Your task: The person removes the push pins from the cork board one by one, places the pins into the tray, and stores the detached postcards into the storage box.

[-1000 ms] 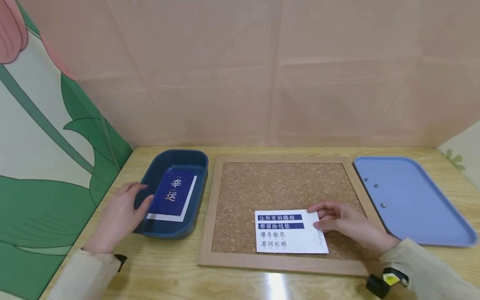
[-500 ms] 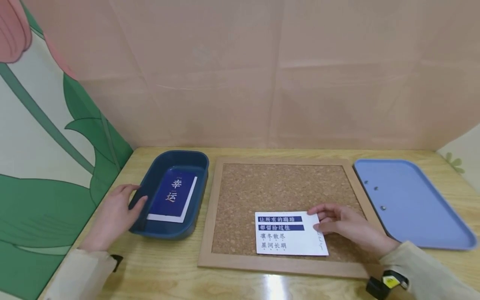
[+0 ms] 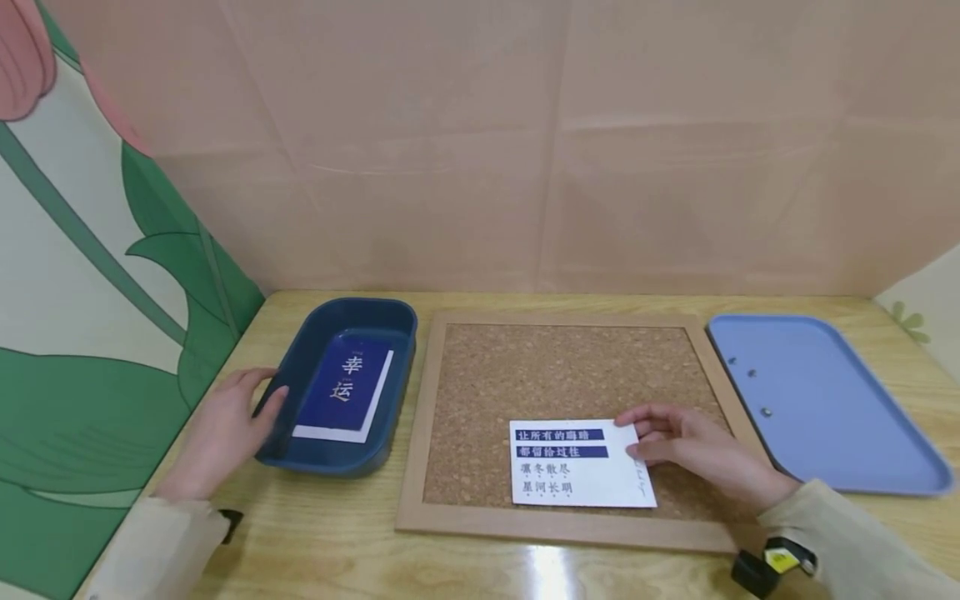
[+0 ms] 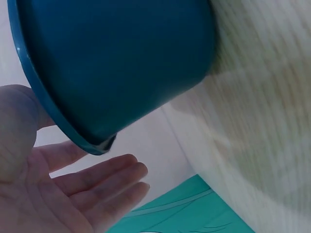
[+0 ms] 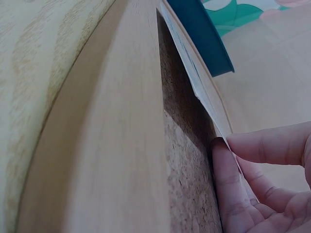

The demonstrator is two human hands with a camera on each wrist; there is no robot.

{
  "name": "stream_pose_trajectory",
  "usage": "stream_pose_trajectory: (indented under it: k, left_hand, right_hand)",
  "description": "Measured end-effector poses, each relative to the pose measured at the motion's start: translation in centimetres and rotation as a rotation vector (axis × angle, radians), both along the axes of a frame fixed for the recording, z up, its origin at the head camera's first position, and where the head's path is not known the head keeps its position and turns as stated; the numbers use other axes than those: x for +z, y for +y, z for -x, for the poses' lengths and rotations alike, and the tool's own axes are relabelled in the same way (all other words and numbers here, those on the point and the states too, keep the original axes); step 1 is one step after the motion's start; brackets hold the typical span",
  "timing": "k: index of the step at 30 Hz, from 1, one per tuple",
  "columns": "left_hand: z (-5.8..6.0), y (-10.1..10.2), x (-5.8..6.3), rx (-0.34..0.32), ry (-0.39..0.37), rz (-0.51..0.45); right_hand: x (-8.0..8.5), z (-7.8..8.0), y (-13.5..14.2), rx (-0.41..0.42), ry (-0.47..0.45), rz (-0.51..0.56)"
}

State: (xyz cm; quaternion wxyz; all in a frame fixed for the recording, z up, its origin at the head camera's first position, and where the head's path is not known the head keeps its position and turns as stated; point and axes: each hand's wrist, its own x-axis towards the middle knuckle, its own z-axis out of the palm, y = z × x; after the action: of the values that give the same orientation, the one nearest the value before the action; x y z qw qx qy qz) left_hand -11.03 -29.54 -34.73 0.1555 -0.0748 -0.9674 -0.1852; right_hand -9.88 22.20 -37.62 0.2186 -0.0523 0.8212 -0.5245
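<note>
My right hand (image 3: 686,442) pinches the right edge of a white postcard (image 3: 581,492) between thumb and fingers. The postcard has printed Chinese text, two lines of it on dark blue bars. It lies over the lower middle of a wood-framed corkboard (image 3: 562,371); in the right wrist view the postcard (image 5: 194,77) stands slightly off the cork. My left hand (image 3: 228,433) is at the left rim of a dark blue bin (image 3: 360,312), fingers loosely extended and thumb by the rim. Inside the bin lies a navy card (image 3: 330,408) with Chinese characters, on top of a white one.
A light blue tray (image 3: 840,400) sits to the right of the corkboard, with several small metal pins (image 3: 766,412) near its left edge. Everything rests on a wood-grain table (image 3: 337,533). A draped pinkish-beige backdrop (image 3: 480,150) rises behind the table.
My left hand has drawn back a little to the left, from over the bin's inside to its rim. The right hand and the postcard stay in place.
</note>
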Motion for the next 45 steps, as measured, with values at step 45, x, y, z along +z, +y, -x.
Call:
stream_pose_trajectory:
  k: [45]
  left_hand:
    - [-0.6,-3.1,-1.9,-0.085,-0.256,-0.33]
  right_hand:
    - [0.5,0.7,-0.7,0.051,0.026,0.035]
